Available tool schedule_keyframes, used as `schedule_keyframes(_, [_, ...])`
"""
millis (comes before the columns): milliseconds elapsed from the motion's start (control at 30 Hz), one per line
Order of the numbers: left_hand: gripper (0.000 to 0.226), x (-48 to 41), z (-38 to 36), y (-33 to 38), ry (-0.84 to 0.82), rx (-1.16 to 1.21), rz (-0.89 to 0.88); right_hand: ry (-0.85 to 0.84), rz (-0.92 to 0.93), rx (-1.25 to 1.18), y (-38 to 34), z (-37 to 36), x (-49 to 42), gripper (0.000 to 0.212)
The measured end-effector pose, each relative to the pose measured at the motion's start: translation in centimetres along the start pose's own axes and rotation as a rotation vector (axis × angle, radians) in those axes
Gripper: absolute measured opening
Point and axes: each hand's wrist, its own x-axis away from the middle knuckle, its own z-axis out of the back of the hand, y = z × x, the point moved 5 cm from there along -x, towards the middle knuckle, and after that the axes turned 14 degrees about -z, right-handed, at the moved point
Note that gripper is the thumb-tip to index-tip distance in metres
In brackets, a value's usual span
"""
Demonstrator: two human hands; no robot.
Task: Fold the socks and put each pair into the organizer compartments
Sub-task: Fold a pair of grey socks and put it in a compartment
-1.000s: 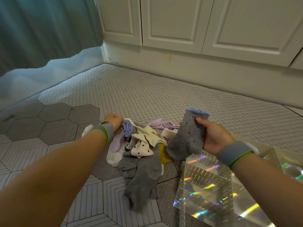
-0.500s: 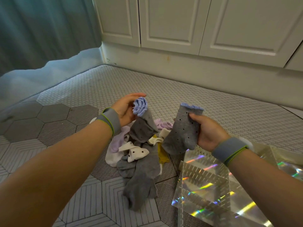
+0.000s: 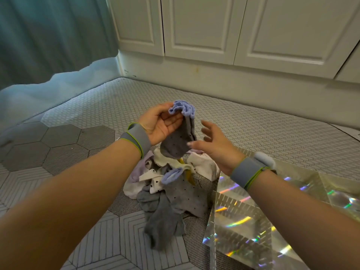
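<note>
left hand (image 3: 159, 123) grips a dotted grey sock (image 3: 180, 139) by its blue cuff above the pile (image 3: 171, 184); right hand (image 3: 212, 143), fingers spread, touches it.

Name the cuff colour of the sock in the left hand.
Lavender-blue, ruffled cuff on a grey dotted sock; head view.

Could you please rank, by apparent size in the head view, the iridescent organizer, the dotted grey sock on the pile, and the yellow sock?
1. iridescent organizer
2. dotted grey sock on the pile
3. yellow sock, mostly buried, so only its visible part counts
</note>
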Motion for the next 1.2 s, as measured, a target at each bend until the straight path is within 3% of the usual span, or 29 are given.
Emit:
schedule_keyframes(100, [0.019, 0.4, -1.1, -0.5, -0.057, -0.004, 0.015, -0.050, 0.114, 0.029, -1.1, -0.9, 0.0, 0.077])
schedule_keyframes(233, [0.019, 0.7, -2.1, -1.1, -0.131, -0.001, 0.069, 0.142, 0.210, 0.072, -2.2, -0.5, -0.1, 0.021])
schedule_keyframes(300, [0.019, 0.8, -2.2, -1.3, -0.151, -0.046, 0.090, 0.212, 0.219, 0.045, -2.5, 0.2, 0.1, 0.003])
schedule_keyframes(433, [0.020, 0.5, -1.6, -1.7, -0.245, -0.485, 0.028, 0.186, 0.093, -0.219, -1.8, 1.7, -0.2, 0.013])
schedule_keyframes(533, [0.057, 1.2, -1.8, -3.7, -0.430, -0.620, 0.136, 0.180, 0.056, -0.308, -1.8, 3.1, 0.0, 0.015])
schedule_keyframes(700, [0.034, 3.3, -1.4, -6.8, -0.590, -0.789, 0.370, 0.176, -0.060, -0.522, -1.3, 5.9, 0.2, 0.014])
schedule_keyframes(867, [0.015, 3.8, -0.6, -7.3, -0.505, -0.805, 0.434, 0.108, -0.149, -0.669, 0.1, 8.0, 0.7, 0.034])
schedule_keyframes(967, [0.016, 3.8, -0.2, -7.4, -0.417, -0.756, 0.491, 0.048, -0.131, -0.697, 0.5, 8.4, 1.2, 0.030])
schedule_keyframes(1067, [0.006, 3.3, 0.0, -7.2, -0.306, -0.808, 0.428, 0.057, -0.135, -0.648, 1.2, 8.4, 1.6, 0.026])
schedule_keyframes(1200, [0.016, 2.5, -0.9, -7.0, -0.202, -0.840, 0.361, 0.055, -0.149, -0.603, 2.2, 7.9, 1.6, 0.019])
